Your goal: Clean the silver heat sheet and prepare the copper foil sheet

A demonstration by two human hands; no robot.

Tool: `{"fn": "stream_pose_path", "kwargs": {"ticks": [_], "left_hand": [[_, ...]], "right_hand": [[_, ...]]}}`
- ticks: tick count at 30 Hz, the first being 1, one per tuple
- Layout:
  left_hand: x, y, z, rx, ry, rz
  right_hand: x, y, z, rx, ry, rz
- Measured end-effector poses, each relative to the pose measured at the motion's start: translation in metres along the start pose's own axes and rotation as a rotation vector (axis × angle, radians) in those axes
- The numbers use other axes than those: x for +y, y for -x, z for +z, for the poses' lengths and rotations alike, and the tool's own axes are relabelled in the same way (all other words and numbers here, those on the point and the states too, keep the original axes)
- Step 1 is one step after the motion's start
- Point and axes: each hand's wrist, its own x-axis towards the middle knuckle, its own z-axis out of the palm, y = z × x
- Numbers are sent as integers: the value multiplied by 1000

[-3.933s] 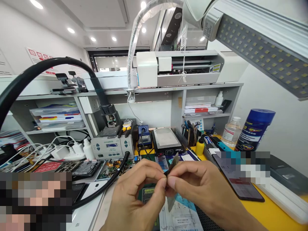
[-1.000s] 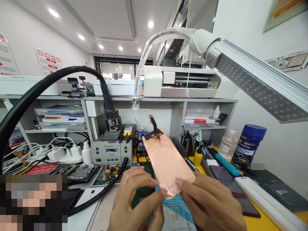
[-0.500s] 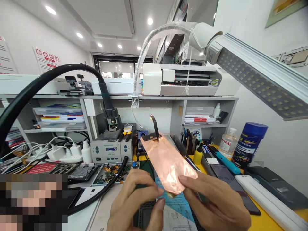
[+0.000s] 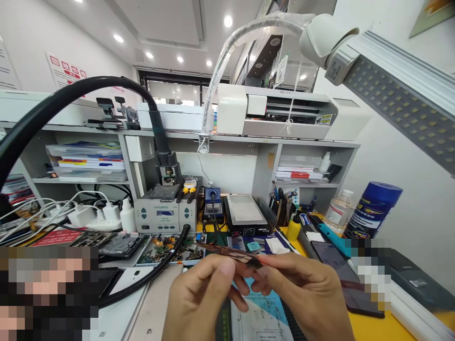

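Both hands were closed on a thin copper-backed phone screen panel (image 4: 232, 253), held nearly flat and edge-on to the camera, just above the blue-printed work mat (image 4: 261, 312). The left hand (image 4: 199, 298) pinched its near edge between thumb and forefinger, and the right hand (image 4: 305, 293) gripped the same end from the other side, the fingertips of the two hands almost touching. Behind the panel stood a black hot plate (image 4: 245, 213) and a grey soldering station (image 4: 165, 215). A dark phone (image 4: 337, 272) lay to the right on the yellow bench.
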Motion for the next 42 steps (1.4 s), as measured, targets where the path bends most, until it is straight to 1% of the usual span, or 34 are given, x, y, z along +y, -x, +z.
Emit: {"fn": "stream_pose_path", "kwargs": {"ticks": [2,3,4,5,6,7,10,12,14,17,20,26,34,36,38,40,42], "left_hand": [[2,-4,-2,-64,152,-152],[3,-6,-4,-74,186,-194],[3,-6,-7,-70,181,-193],[3,-7,-10,-60,131,-151],[2,-6,-13,-47,48,-78],[3,-6,-16,-38,-53,17],[4,-4,-22,-30,-323,293],[5,-2,-23,-16,-428,414],[4,-1,-22,3,-485,480],[1,2,-19,40,-498,524],[0,3,-16,59,-471,517],[0,3,-16,51,-451,494],[-1,3,-15,35,-416,470],[-1,3,-16,12,-394,437],[-2,3,-15,-1,-350,370],[-3,4,-13,19,-293,288],[-3,5,-10,65,-259,226]], "right_hand": [[2,0,0,-14,64,-100],[3,0,1,-16,113,-177],[3,0,1,-13,168,-259],[4,0,2,-9,222,-326],[4,1,2,-15,265,-370],[4,2,2,-33,287,-385],[3,4,3,-118,198,-317],[3,6,4,-119,99,-253],[3,7,5,-91,50,-193],[4,9,10,-102,0,-113],[4,11,15,-106,-59,-61],[0,14,21,-21,-122,9],[-2,15,21,-30,-190,48],[-3,15,22,-25,-250,85],[-6,15,23,-26,-328,157],[-9,14,22,-50,-400,257],[-11,12,21,-84,-439,346]]}}
